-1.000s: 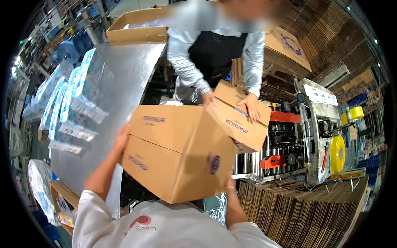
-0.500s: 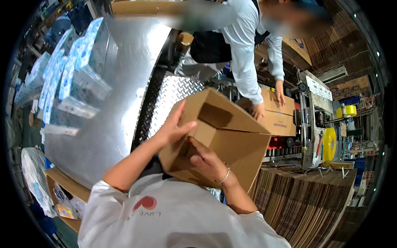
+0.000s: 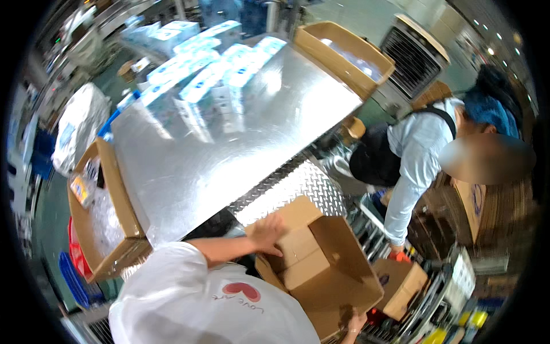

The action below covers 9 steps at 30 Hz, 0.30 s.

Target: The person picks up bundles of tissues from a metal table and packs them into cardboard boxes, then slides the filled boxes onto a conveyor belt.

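Observation:
An open brown cardboard box is tilted in front of my body, its inner walls and bottom panels showing. My left hand grips its left edge, with the thumb on the inner side. At the lower right rim, my right hand holds the box wall; part of that hand is blurred. Just right of this box lies a closed cardboard box on a roller conveyor, near a co-worker's arm.
A metal table ahead bears several blue-and-white packs. Cardboard boxes with clear plastic items stand at its left end and far end. A diamond-plate step lies beside it. Flat cardboard is stacked at right.
My view has swung left. My right hand has moved from inside the box to its right rim. My left hand stays on the left edge. The co-worker's closed box sits farther along the conveyor.

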{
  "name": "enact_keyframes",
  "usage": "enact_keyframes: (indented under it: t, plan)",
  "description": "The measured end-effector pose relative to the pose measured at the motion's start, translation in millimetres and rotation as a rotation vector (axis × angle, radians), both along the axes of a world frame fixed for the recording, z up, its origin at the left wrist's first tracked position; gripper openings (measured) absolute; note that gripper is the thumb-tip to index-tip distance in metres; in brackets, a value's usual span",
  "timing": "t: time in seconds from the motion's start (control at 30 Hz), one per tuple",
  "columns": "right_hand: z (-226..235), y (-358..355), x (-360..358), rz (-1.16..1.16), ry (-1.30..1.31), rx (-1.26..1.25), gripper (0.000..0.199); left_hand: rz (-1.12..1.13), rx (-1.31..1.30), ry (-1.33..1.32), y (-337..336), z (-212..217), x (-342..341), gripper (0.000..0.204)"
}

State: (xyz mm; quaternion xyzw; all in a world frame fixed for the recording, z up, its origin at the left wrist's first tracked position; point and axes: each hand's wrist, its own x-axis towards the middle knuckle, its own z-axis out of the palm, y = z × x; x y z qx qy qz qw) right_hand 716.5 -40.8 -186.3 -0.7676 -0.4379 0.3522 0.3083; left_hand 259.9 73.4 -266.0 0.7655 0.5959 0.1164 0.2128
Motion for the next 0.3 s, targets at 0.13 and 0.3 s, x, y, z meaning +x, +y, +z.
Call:
enact_keyframes:
  t: [0.13, 0.3]
  plan:
    - [-18.3, 31.9, 17.1, -0.067, 0.224, 0.143, 0.014, -0.086, -0.613, -0.406, 21.8, -25.8, -8.1, 0.057]
    - [-27.0, 142.7, -121.9, 0.428, 0.028, 0.144, 0.045, 0.365, -0.281, -0.541, 98.8, 101.9, -158.4, 0.047]
